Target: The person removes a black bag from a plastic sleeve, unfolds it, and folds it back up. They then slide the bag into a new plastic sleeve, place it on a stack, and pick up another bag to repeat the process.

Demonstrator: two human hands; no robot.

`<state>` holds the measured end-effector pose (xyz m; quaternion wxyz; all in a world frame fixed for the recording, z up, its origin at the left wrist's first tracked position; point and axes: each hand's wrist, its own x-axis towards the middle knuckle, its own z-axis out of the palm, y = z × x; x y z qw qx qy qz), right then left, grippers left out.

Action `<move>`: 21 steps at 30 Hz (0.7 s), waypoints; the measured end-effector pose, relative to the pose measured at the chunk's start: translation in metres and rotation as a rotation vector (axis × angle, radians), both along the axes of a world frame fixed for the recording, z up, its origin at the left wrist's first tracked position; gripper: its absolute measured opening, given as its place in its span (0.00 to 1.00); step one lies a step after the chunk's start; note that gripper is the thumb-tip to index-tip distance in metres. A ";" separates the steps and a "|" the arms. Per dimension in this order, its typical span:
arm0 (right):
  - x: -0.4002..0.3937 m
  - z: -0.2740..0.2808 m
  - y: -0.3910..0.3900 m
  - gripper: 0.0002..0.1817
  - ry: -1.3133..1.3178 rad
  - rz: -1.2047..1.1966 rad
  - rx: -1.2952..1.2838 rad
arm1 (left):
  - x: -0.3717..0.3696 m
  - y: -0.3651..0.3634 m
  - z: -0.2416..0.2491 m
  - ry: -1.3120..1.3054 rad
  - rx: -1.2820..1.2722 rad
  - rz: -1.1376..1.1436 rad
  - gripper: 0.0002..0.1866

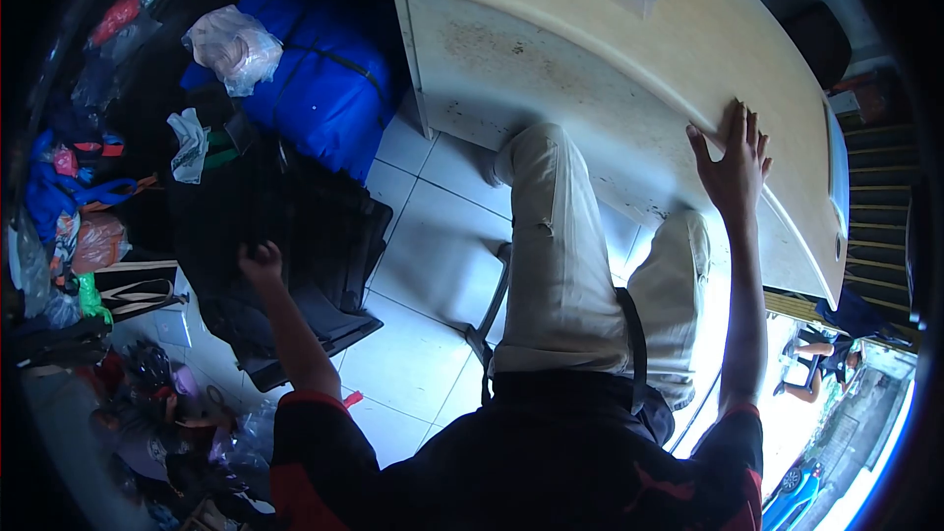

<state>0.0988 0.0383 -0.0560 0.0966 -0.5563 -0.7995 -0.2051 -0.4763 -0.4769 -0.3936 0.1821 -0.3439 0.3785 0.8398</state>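
Observation:
At the left, my left hand (261,264) is against a large dark item that looks like a black bag (329,280). Its fingers are curled onto the dark material, and their tips are hard to see. My right hand (733,162) rests at the edge of a pale wooden desk (649,49), fingers spread and nothing in them. A crumpled white wrapper (188,146) lies on the dark pile above my left hand.
Blue wrapped bundles (324,103) stand behind the bag, with a clear plastic packet (233,47) on top. Mixed bags and plastic (157,413) fill the left side. My legs (560,275) are beneath the desk over white floor tiles (447,206). Outside at right is a person (836,359).

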 end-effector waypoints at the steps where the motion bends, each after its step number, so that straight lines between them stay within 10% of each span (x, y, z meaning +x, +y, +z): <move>1: 0.001 -0.003 0.001 0.53 -0.013 -0.001 0.013 | -0.011 -0.003 0.008 0.003 -0.002 -0.003 0.13; 3: -0.001 -0.002 0.000 0.54 -0.022 -0.007 -0.004 | -0.036 -0.013 0.026 0.244 0.409 -0.030 0.09; 7: -0.002 0.000 -0.003 0.54 -0.002 0.006 0.002 | -0.066 -0.026 0.100 0.560 0.426 -0.303 0.08; 16: -0.008 0.011 -0.012 0.55 -0.006 0.021 -0.005 | 0.030 0.052 0.350 0.850 -0.793 0.051 0.29; 21: -0.006 0.012 -0.016 0.55 -0.011 0.021 0.043 | 0.065 0.059 0.445 1.177 -1.000 -0.087 0.31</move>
